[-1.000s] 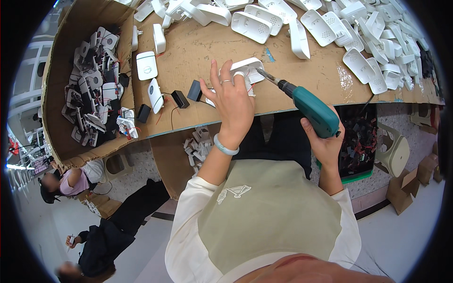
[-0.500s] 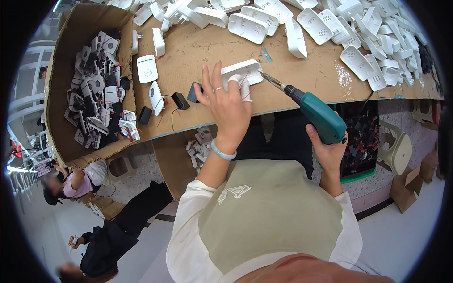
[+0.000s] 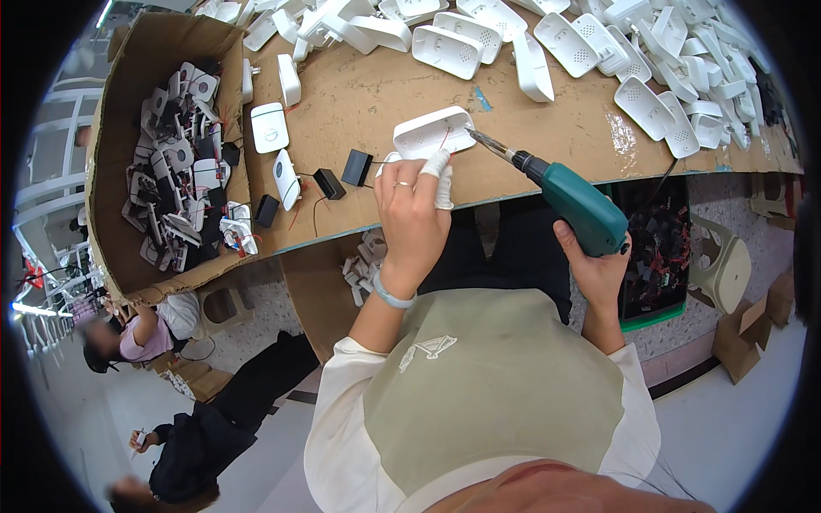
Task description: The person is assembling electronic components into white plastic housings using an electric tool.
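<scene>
A white plastic housing [image 3: 428,130] lies open side up at the front of the table, a thin red wire inside it. My left hand [image 3: 413,209], a ring on one finger and white wrapping on another, is closed at its near edge. The rounded edge of a white cover [image 3: 390,160] shows beside those fingers; the rest is hidden. Around the grip of a green pistol-shaped power screwdriver [image 3: 584,208] my right hand [image 3: 596,265] is closed. The tool's thin metal tip meets the housing's right end. A black box [image 3: 357,168] with a dark wire sits left of my left hand.
A cardboard box [image 3: 107,184] of wired white parts stands at the left. White housings [image 3: 445,51] are heaped along the far side. Near the left box lie white covers [image 3: 270,128] and black boxes [image 3: 327,184]. A dark bin [image 3: 654,248] stands below, right. Two other people are at lower left.
My left hand has drawn back toward me and its raised fingers have curled down together. More of the housing shows, shifted slightly left. The screwdriver tip stays at the housing's right end.
</scene>
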